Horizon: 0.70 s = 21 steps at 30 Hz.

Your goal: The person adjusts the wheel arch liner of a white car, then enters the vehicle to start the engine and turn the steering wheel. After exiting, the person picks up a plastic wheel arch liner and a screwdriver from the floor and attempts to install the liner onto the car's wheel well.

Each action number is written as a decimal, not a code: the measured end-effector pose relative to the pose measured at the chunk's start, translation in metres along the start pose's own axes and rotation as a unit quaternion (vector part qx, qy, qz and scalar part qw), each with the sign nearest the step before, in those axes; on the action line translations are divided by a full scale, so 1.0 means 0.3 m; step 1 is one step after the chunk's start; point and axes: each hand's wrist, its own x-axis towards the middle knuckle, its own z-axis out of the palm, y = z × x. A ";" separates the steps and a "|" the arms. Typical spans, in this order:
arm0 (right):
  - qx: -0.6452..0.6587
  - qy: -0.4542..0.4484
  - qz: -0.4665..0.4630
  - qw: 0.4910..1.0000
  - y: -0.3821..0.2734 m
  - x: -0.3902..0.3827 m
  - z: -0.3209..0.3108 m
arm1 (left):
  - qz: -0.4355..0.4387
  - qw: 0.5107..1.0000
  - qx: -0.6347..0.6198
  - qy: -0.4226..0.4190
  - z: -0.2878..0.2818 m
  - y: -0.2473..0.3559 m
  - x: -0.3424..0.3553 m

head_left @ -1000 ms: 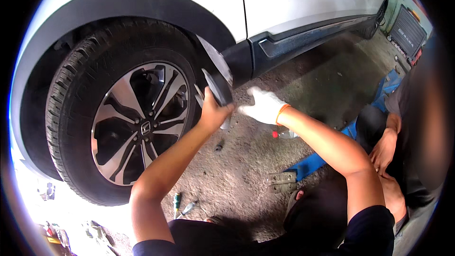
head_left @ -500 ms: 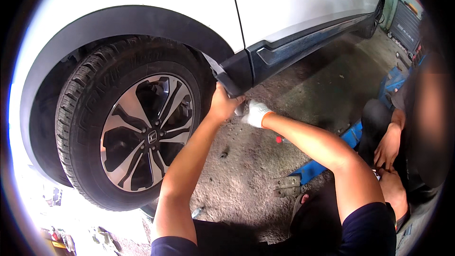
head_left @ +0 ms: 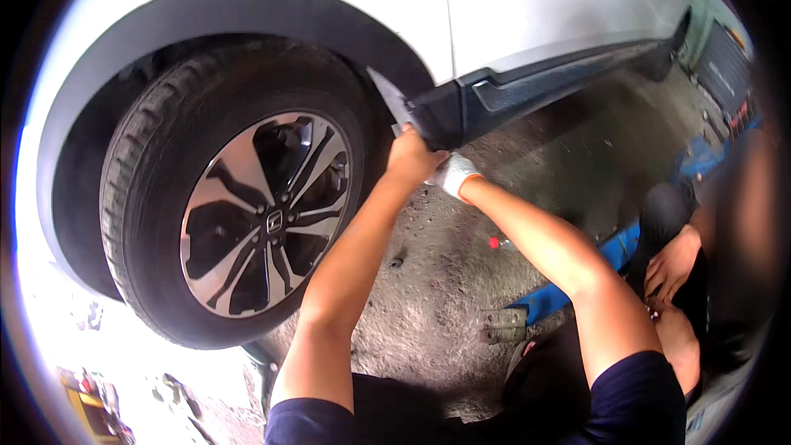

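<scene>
A white car's front wheel (head_left: 276, 222) stands under a black wheel-arch trim (head_left: 247, 8). Behind the tyre, the lower front end of the black trim (head_left: 437, 115) stands away from the body, and a pale gap (head_left: 387, 92) shows beside it. Bare, my left hand (head_left: 414, 156) is closed on that trim's lower edge, its fingertips partly hidden behind it. My right hand (head_left: 453, 175), in a white knit glove with an orange cuff, is closed just below the trim, touching or nearly touching the left hand. Whatever it holds is hidden.
To the right another person's hands (head_left: 671, 272) are together near a blue lift arm (head_left: 568, 276) with a metal pad (head_left: 501, 325). A small red object (head_left: 494, 242) and a dark lump (head_left: 396, 263) lie on the rough floor. A grey tool cabinet (head_left: 725, 70) stands far right.
My view has shifted, so the car sits differently in it. My hands have come closer together under the trim, and the pale gap behind the tyre shows more.
</scene>
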 end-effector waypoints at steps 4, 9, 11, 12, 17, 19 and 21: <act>-0.045 -0.036 0.032 0.998 0.087 0.031 -0.037 | -0.035 0.999 -0.012 -0.018 0.035 0.070 -0.004; -0.022 0.053 0.026 0.998 0.228 0.076 0.016 | -0.065 0.993 -0.011 -0.093 0.024 0.090 0.018; 0.024 0.052 0.022 0.998 0.190 0.077 0.056 | -0.069 0.993 -0.006 -0.096 -0.010 0.052 0.001; 0.045 0.060 0.025 0.997 0.193 0.074 0.039 | -0.062 0.993 -0.005 -0.099 -0.019 0.056 0.000; 0.065 0.044 0.025 0.997 0.288 0.088 0.025 | -0.051 0.993 -0.021 -0.107 0.013 0.063 0.018; 0.038 0.031 0.025 0.998 0.260 0.063 0.025 | -0.047 0.995 -0.040 -0.078 0.056 0.032 0.025; -0.047 0.019 -0.027 0.998 0.325 0.012 0.009 | -0.017 0.996 -0.046 -0.073 0.114 0.065 0.020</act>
